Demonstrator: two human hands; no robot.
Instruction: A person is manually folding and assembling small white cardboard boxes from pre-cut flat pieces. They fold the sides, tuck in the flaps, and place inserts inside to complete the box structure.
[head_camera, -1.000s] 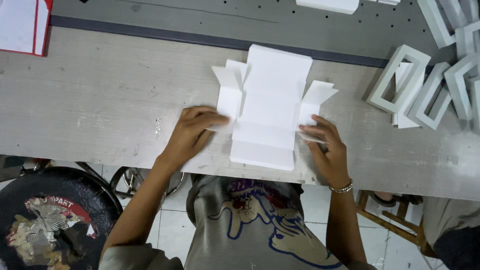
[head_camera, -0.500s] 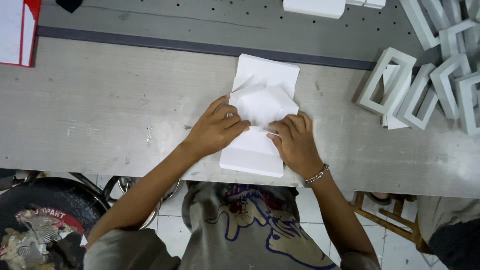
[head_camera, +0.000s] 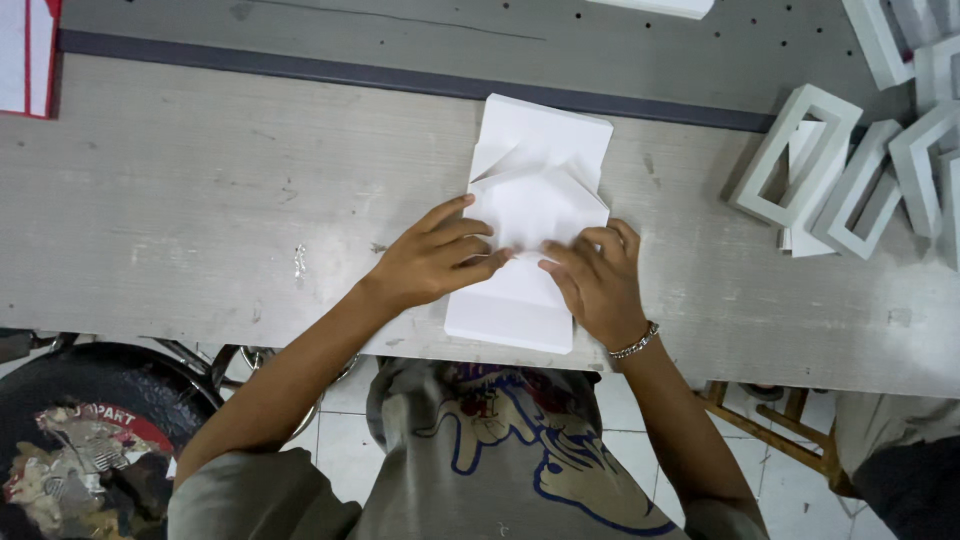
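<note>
A flat white cardboard box blank (head_camera: 535, 180) lies on the grey worktable (head_camera: 200, 220), its side flaps folded inward over the middle panel. My left hand (head_camera: 435, 262) presses flat on the blank's left side, fingers stretched toward the centre. From the right, my right hand (head_camera: 598, 282), with a metal bracelet at the wrist, presses down on it too. The fingertips of both hands nearly meet over the folded flaps. The near end of the blank reaches the table's front edge.
Several white rectangular frame-like folded pieces (head_camera: 835, 185) lean together at the right of the table. A red-edged white sheet (head_camera: 25, 55) sits at the far left corner. A dark strip (head_camera: 300, 72) runs across the table's back. A round stool (head_camera: 85, 440) stands below left.
The blank's side flaps, spread out a second ago, have been folded inward. Both hands moved from its outer edges to its centre and now press there.
</note>
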